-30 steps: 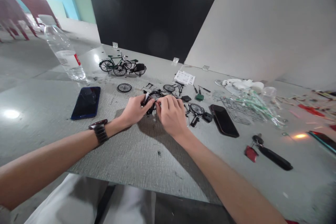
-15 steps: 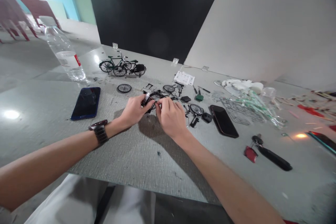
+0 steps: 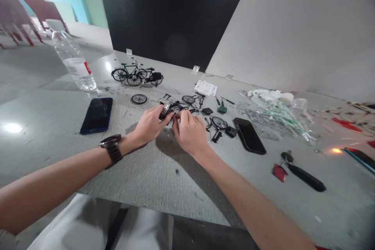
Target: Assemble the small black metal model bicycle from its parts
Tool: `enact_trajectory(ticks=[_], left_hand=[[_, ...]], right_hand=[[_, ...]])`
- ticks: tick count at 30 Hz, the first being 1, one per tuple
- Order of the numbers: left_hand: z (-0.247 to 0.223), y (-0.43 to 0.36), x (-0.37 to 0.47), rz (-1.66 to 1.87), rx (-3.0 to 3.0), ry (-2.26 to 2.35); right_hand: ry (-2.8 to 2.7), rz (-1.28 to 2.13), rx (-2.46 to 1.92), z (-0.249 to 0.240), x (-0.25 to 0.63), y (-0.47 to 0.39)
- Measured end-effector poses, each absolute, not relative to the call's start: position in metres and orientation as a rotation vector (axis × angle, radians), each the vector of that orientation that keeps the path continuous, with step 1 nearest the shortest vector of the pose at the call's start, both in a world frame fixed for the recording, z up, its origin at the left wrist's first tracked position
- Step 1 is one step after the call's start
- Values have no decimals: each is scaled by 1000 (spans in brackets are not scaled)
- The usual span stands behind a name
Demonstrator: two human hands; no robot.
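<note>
Between my fingertips is a small model bicycle (image 3: 175, 108), dark, with a spoked wheel and a silvery part at its left end. My left hand (image 3: 150, 125) is closed in a pinch on its left side. My right hand (image 3: 191, 129) pinches at the same bicycle from the right, its fingers hiding what they grip. Behind the hands lie a loose wheel (image 3: 188, 99) and dark frame parts. Right of my right hand are another spoked wheel (image 3: 219, 122) and a black box-like part (image 3: 231, 131). A separate wheel (image 3: 138, 99) lies flat to the left.
Two assembled model bicycles (image 3: 136, 74) stand at the back left, near a water bottle (image 3: 74, 60). One phone (image 3: 96, 115) lies left, another phone (image 3: 250, 135) right. Paper sheets (image 3: 206, 87), plastic bags (image 3: 288, 113) and keys with a black fob (image 3: 306, 177) also lie on the table.
Both hands stay at the bicycle. The silvery part by my left fingers has tilted slightly, and my right fingers have shifted a little.
</note>
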State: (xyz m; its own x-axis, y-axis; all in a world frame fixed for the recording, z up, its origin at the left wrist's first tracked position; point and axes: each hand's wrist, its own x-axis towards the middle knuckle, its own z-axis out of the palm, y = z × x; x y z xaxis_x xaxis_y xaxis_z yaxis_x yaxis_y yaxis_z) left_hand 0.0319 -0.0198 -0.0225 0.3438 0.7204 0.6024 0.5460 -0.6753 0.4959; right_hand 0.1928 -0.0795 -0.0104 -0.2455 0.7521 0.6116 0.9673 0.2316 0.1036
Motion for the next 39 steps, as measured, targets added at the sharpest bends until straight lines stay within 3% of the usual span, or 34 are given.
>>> enact_trajectory(ticks=[39], left_hand=[[-19, -23, 31, 1199, 2357, 1134]], right_hand=[[-2182, -455, -1648, -8, 196, -85]])
